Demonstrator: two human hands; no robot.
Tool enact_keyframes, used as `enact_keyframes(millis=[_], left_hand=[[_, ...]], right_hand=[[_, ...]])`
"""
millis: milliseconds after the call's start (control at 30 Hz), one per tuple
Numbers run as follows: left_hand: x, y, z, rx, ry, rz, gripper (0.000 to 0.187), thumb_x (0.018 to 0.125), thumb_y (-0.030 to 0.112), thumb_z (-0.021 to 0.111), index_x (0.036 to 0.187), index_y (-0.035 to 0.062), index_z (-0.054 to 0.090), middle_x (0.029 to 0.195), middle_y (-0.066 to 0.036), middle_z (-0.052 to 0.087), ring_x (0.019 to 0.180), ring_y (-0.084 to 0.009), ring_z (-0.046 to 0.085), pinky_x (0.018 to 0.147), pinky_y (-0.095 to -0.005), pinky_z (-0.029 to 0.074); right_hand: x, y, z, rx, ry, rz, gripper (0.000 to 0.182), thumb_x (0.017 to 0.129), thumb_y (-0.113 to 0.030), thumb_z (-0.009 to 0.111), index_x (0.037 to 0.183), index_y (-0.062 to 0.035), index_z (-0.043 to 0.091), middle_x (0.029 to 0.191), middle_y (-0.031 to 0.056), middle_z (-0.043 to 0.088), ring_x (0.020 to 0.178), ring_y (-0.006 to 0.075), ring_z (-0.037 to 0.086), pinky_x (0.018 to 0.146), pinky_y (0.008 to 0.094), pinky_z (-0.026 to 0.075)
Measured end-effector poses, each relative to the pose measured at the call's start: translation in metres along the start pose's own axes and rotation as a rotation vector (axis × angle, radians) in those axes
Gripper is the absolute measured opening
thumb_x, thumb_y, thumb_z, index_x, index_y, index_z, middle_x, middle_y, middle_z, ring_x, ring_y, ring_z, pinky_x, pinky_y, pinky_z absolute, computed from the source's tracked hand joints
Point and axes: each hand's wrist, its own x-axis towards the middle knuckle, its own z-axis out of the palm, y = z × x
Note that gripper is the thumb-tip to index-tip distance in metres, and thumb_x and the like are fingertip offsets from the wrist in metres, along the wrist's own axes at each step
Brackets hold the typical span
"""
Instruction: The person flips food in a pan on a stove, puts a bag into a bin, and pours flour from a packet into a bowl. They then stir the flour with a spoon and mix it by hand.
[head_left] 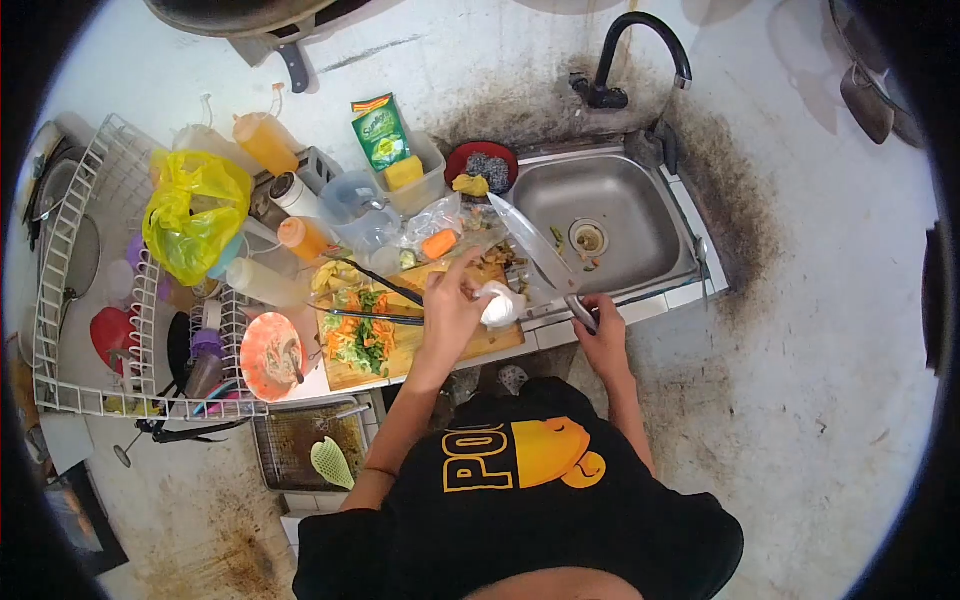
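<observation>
My right hand [603,340] is closed round the handle of a large kitchen knife [533,240], whose wide blade points up and left over the sink's near-left edge. My left hand [455,310] has its fingers curled against a white rounded piece [503,304], perhaps a vegetable, at the right end of the wooden cutting board [420,348]. Shredded carrot and greens [362,335] lie in a heap on the board's left part. Long black utensils [385,319] reach across the board behind my left hand. An orange carrot piece [438,244] lies beyond the board.
A steel sink [690,262] with scraps at its drain sits under a black faucet [600,95]. Several bottles, a clear jug [362,205] and a plastic tub [425,160] crowd the back left. An orange bowl [262,372] and a white dish rack [75,250] stand left.
</observation>
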Motion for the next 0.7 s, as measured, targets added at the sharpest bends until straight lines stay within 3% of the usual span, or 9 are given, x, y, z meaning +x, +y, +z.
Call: enact_keyframes(millis=[167,233,367,467,500,567,633,667,700], left_hand=[[0.005,-0.013,0.014,0.077,0.049,0.282,0.083,0.067,-0.006,0.075,0.142,0.0165,0.047,0.080,-0.011,0.065,0.076,-0.0262,0.061,0.072,-0.0362,0.047],[0.008,-0.021,0.015,-0.136,-0.112,-0.028,0.091,0.068,-0.008,0.076,0.148,0.0172,0.039,0.083,-0.010,0.067,0.076,-0.0186,0.062,0.081,-0.0315,0.049],[0.009,-0.014,0.005,-0.206,-0.118,-0.086,0.095,0.070,-0.008,0.074,0.151,0.0168,0.032,0.084,-0.008,0.068,0.076,-0.0146,0.062,0.084,-0.0316,0.049],[0.004,-0.017,0.005,-0.220,-0.109,-0.046,0.093,0.070,-0.008,0.073,0.151,0.0148,0.033,0.085,-0.007,0.068,0.076,-0.0133,0.064,0.083,-0.0319,0.050],[0.001,-0.016,0.006,-0.197,-0.069,-0.042,0.092,0.070,-0.007,0.073,0.150,0.0130,0.033,0.082,-0.008,0.066,0.077,-0.0159,0.065,0.080,-0.0318,0.051],[-0.004,-0.015,0.009,-0.168,-0.038,-0.032,0.090,0.070,-0.005,0.074,0.149,0.0112,0.034,0.079,-0.008,0.064,0.078,-0.0184,0.066,0.077,-0.0317,0.052],[-0.009,-0.021,0.015,-0.261,0.108,-0.131,0.065,0.072,-0.003,0.073,0.133,0.0055,0.052,0.078,-0.010,0.065,0.078,-0.0191,0.066,0.075,-0.0325,0.051],[-0.009,-0.026,0.016,-0.260,0.100,-0.129,0.065,0.072,-0.003,0.073,0.133,0.0055,0.052,0.078,-0.010,0.065,0.078,-0.0191,0.066,0.075,-0.0325,0.051],[-0.010,-0.030,0.015,-0.152,0.103,-0.097,0.048,0.075,0.000,0.073,0.120,0.0026,0.058,0.078,-0.012,0.065,0.076,-0.0221,0.066,0.072,-0.0343,0.050]], right_hand=[[-0.001,0.003,-0.001,0.009,0.038,-0.026,0.031,0.079,-0.003,0.070,0.106,0.0021,0.056,0.094,0.0193,0.063,0.082,0.0319,0.065,0.071,0.0391,0.050],[-0.001,0.002,0.000,0.056,0.065,0.017,0.029,0.080,-0.006,0.072,0.103,0.0022,0.057,0.090,0.0182,0.065,0.078,0.0271,0.066,0.069,0.0361,0.051],[-0.005,-0.004,-0.007,0.115,0.050,0.058,0.030,0.078,-0.013,0.077,0.100,0.0014,0.062,0.077,0.0130,0.066,0.066,0.0187,0.064,0.064,0.0317,0.051],[-0.013,-0.008,-0.021,0.094,0.054,0.055,0.027,0.077,-0.013,0.077,0.098,-0.0003,0.065,0.075,0.0110,0.066,0.065,0.0183,0.065,0.063,0.0314,0.051],[-0.016,-0.017,-0.033,0.034,0.033,0.075,0.025,0.077,-0.014,0.078,0.096,-0.0019,0.068,0.077,0.0109,0.067,0.065,0.0177,0.065,0.064,0.0309,0.051],[-0.025,-0.018,-0.054,-0.045,0.025,-0.017,0.023,0.072,-0.011,0.079,0.091,-0.0035,0.067,0.079,0.0123,0.068,0.067,0.0248,0.067,0.064,0.0331,0.052],[-0.036,-0.016,-0.070,-0.098,0.040,-0.097,0.024,0.070,-0.010,0.079,0.089,-0.0038,0.067,0.079,0.0124,0.068,0.068,0.0274,0.068,0.065,0.0343,0.053],[-0.042,-0.017,-0.077,-0.145,0.059,-0.159,0.023,0.068,-0.009,0.079,0.087,-0.0042,0.067,0.078,0.0121,0.068,0.068,0.0286,0.068,0.064,0.0347,0.053],[-0.048,-0.017,-0.081,-0.194,0.077,-0.219,0.023,0.066,-0.008,0.080,0.085,-0.0045,0.067,0.078,0.0117,0.067,0.068,0.0297,0.067,0.063,0.0351,0.053]])
